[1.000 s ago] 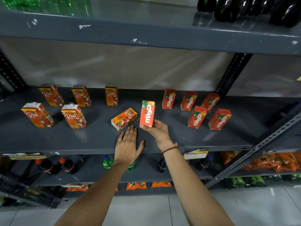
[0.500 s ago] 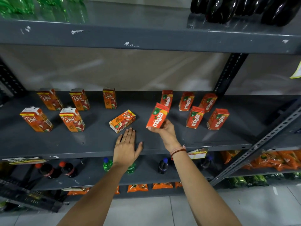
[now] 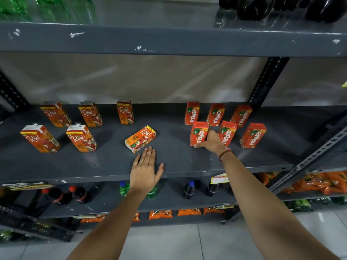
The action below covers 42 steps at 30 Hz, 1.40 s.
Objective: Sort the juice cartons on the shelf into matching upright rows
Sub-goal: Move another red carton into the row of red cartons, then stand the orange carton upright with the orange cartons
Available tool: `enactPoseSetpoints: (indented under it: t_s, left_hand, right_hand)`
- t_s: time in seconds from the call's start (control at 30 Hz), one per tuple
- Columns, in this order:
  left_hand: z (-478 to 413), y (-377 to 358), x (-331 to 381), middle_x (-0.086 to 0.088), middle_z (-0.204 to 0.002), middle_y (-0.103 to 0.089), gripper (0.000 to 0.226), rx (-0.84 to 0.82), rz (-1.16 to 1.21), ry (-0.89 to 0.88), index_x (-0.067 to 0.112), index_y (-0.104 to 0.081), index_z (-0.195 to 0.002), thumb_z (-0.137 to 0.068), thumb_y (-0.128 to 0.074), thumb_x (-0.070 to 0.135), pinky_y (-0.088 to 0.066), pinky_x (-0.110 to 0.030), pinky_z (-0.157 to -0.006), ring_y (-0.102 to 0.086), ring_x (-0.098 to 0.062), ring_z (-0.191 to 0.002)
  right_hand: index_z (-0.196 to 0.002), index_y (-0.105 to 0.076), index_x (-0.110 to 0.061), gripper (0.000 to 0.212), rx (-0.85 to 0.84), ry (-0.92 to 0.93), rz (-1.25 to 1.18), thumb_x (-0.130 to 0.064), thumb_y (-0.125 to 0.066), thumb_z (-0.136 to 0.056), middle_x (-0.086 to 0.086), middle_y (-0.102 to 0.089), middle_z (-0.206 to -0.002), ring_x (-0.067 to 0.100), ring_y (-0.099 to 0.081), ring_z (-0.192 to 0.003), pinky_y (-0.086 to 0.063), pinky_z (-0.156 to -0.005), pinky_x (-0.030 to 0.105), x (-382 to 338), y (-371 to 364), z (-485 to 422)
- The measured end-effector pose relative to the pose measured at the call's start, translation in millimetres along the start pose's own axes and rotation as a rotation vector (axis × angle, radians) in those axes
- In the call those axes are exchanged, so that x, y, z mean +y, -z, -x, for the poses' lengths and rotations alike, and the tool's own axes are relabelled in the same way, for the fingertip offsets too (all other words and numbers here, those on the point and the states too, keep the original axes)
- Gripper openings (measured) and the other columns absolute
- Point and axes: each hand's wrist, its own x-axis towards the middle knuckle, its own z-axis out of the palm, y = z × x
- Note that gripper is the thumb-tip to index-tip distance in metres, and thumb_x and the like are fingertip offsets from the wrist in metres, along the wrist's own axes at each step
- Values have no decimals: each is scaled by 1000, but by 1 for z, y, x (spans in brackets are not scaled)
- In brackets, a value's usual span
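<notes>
On the grey shelf point(image 3: 105, 166), several orange Real cartons stand upright at the left, in a back row point(image 3: 124, 112) and a front row point(image 3: 81, 137). One Real apple carton point(image 3: 140, 138) lies flat on its side mid-shelf. Just below it my left hand point(image 3: 145, 170) rests flat on the shelf, fingers apart, holding nothing. At the right, red Maaza cartons stand in two rows point(image 3: 215, 114). My right hand point(image 3: 211, 141) grips the front-left Maaza carton point(image 3: 198, 133), which stands upright on the shelf next to another Maaza carton point(image 3: 227, 132).
An upper shelf point(image 3: 169, 40) holds green bottles point(image 3: 47, 8) and dark bottles point(image 3: 281, 6). Below, a lower shelf carries small soda bottles point(image 3: 188, 189) and orange packets point(image 3: 309, 182). A slanted metal brace point(image 3: 309, 160) crosses at the right. Tiled floor lies underneath.
My right hand carried the Maaza carton from mid-shelf to the right and set it upright at the left end of the front Maaza row. The left hand stayed flat on the shelf.
</notes>
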Motion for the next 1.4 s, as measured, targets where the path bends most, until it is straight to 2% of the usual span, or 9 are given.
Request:
enactPoseSetpoints:
  t_s: [0.3,0.47,0.6,0.7,0.83,0.97,1.03,1.13,1.4]
  left_hand:
    - [1,0,0,-17,-136,-50,64,16,-1,-8,-1,-50,-130,-91,-28,46,-31,-43,-105,-45,-27,-127]
    - [1,2,0,-16,-135,-51,65,8,17,-7,-1,-50,-129,-91,-27,47,-33,-44,-104,-45,-27,-127]
    - [3,5,-4,-16,-132,-55,61,22,77,-45,0,-54,-125,-92,-29,45,-34,-44,-104,-48,-27,-125]
    - [10,11,-17,-14,-126,-60,53,77,140,-52,2,-58,-121,-92,-33,39,-41,-42,-98,-54,-26,-119]
    - [22,22,-51,-14,-115,-66,46,156,160,2,3,-63,-113,-90,-36,32,-47,-38,-88,-61,-26,-107]
    - [26,33,-89,-16,-119,-63,49,161,149,87,3,-61,-116,-91,-33,34,-44,-41,-92,-57,-28,-114]
    - [25,39,-104,-18,-124,-60,53,153,131,120,1,-59,-119,-91,-32,36,-43,-44,-95,-54,-30,-118]
    - [24,41,-119,-19,-132,-53,61,103,116,157,1,-53,-127,-90,-29,43,-37,-45,-100,-46,-31,-125]
    - [27,31,-127,-18,-134,-52,59,58,84,162,2,-53,-127,-92,-29,43,-33,-44,-104,-45,-30,-126]
  right_hand:
    - [-120,-51,-5,61,69,19,-85,-11,-81,-67,15,-63,-123,30,-59,-114,-45,-102,47,15,-14,-2]
    - [-106,-57,1,45,437,-29,-334,1,-78,-66,18,-69,-104,24,-66,-94,-54,-89,40,18,-50,24]
    - [-93,-60,-4,21,703,-14,-445,0,-69,-75,21,-64,-94,24,-61,-77,-54,-82,47,-1,-84,57]
    - [-91,-62,-3,15,579,0,-483,-6,-68,-78,23,-65,-92,27,-62,-76,-53,-82,45,-28,-107,63]
    - [-101,-64,4,32,283,-34,-414,-19,-70,-80,21,-69,-101,32,-64,-97,-45,-83,25,-75,-130,61]
    - [-58,-57,-11,32,121,-141,-424,-33,-72,-75,18,-66,-80,32,-59,-86,-46,-77,35,-110,-160,48]
    - [-84,-65,-8,37,91,-225,-431,-41,-73,-70,20,-63,-108,37,-57,-104,-49,-91,43,-124,-174,41]
    - [-127,-47,-4,78,87,-362,-424,-45,-75,-67,17,-45,-130,38,-50,-117,-44,-101,43,-143,-183,32]
    - [-130,-39,-3,94,72,-435,-319,-42,-83,-56,13,-47,-133,32,-46,-122,-41,-105,40,-157,-190,16]
